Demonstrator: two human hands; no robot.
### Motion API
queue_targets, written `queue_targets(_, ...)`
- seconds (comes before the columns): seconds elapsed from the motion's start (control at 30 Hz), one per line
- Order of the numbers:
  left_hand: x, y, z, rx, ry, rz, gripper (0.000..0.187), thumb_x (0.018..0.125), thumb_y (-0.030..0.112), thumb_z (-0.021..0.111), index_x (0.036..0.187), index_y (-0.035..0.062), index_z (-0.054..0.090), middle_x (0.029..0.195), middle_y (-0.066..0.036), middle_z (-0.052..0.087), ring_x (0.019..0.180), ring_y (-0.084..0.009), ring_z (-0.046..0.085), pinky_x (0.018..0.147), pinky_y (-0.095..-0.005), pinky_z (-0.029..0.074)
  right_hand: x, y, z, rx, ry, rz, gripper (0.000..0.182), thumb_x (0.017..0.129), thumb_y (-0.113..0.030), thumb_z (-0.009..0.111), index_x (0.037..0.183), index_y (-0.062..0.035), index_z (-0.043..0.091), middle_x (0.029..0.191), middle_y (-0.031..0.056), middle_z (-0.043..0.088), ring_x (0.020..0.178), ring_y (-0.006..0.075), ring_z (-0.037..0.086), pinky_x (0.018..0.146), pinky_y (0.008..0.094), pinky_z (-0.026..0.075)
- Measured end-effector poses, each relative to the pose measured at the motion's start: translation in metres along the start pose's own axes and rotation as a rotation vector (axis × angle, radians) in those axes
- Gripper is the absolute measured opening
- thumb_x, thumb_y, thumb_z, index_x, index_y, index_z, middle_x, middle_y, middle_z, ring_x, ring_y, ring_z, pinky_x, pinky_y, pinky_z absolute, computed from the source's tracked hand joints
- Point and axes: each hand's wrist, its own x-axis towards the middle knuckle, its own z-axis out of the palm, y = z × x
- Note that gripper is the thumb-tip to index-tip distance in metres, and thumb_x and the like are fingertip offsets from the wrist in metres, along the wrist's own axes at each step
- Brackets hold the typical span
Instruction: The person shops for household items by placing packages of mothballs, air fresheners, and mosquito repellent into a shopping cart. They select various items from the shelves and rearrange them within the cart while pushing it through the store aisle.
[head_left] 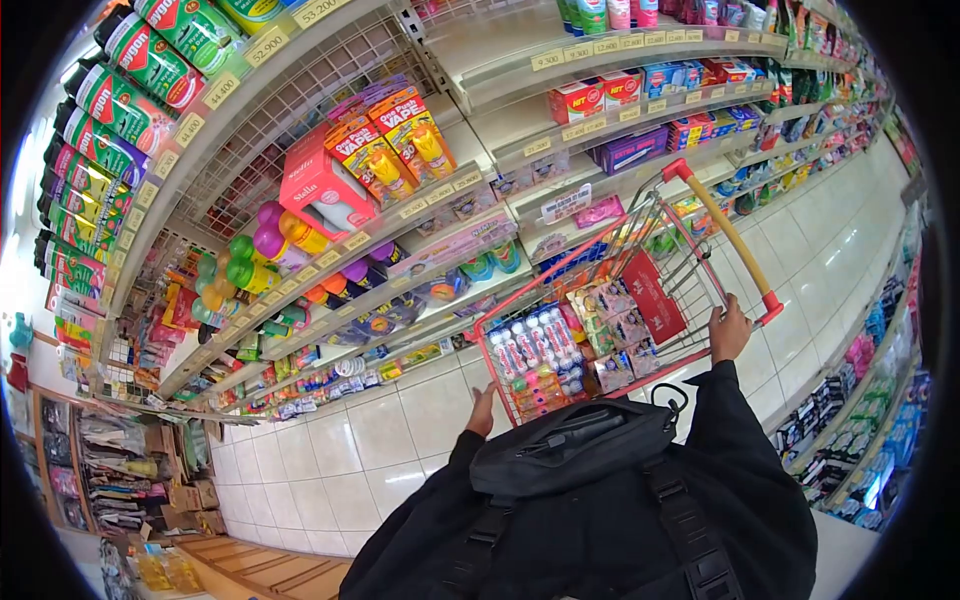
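Observation:
A shopping cart (655, 378) with red rims, wire mesh sides and a yellow handle stands in front of my body. My right hand (730, 328) is closed round its near rim, close to the handle's lower end. At the cart's far-left corner is my left hand (482, 410), its fingers stretched up beside the red rim, with nothing visible in them. Inside the basket lie white, red and blue packs (535, 345), orange packs (538, 390) and several patterned packs (612, 335). A red panel (652, 297) is on the mesh near the handle.
Store shelves (430, 205) run along the far side, with spray cans (150, 60), orange boxes (412, 130) and a red box (325, 185). More stocked shelves (860, 400) stand at the right. Tiled floor (345, 440) lies between; a wooden crate (265, 568) is at the lower left.

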Motion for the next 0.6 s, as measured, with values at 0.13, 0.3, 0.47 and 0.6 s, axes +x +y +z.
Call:
queue_targets(0.13, -0.048, 0.03, 0.0, -0.407, -0.739, 0.041, 0.072, 0.093, 0.037, 0.058, 0.142, -0.0073, 0.031, 0.155, -0.018, 0.021, 0.144, -0.0267, 0.019, 0.117, -0.0354, 0.015, 0.001, 0.003, 0.0, 0.013, 0.002, 0.002, 0.033, 0.085, -0.021, 0.058, 0.116, -0.0095, 0.057, 0.09, 0.0093, 0.068, 0.085, 0.027, 0.064, 0.082, 0.0407, 0.044)
queue_targets(0.3, -0.028, 0.006, -0.013, -0.076, -0.459, 0.126, 0.096, 0.088, 0.039, 0.063, 0.148, -0.0086, 0.006, 0.157, -0.022, 0.012, 0.144, -0.0289, 0.019, 0.117, -0.0339, 0.015, 0.0, 0.003, 0.003, 0.012, -0.028, 0.007, 0.034, 0.084, -0.021, 0.059, 0.116, -0.0093, 0.057, 0.093, 0.0102, 0.068, 0.086, 0.0281, 0.064, 0.083, 0.0413, 0.043)
queue_targets(0.47, 0.007, -0.018, 0.0, -0.22, -0.645, 0.056, 0.093, 0.088, 0.044, 0.062, 0.149, -0.0064, 0.013, 0.154, -0.022, 0.022, 0.143, -0.0258, 0.022, 0.115, -0.0332, 0.018, 0.001, 0.003, -0.007, 0.066, -0.079, 0.013, 0.038, 0.082, -0.023, 0.062, 0.116, -0.0089, 0.055, 0.096, 0.0114, 0.067, 0.089, 0.0302, 0.064, 0.084, 0.0432, 0.043)
queue_targets(0.6, -0.036, 0.057, -0.026, -0.036, -0.47, 0.136, 0.054, 0.093, 0.031, 0.06, 0.135, 0.0002, 0.049, 0.134, -0.011, 0.055, 0.128, -0.0206, 0.046, 0.109, -0.0323, 0.03, 0.002, 0.01, -0.003, 0.102, -0.115, -0.027, 0.037, 0.079, -0.025, 0.065, 0.111, -0.0083, 0.055, 0.098, 0.0121, 0.067, 0.093, 0.0319, 0.064, 0.083, 0.0459, 0.044)
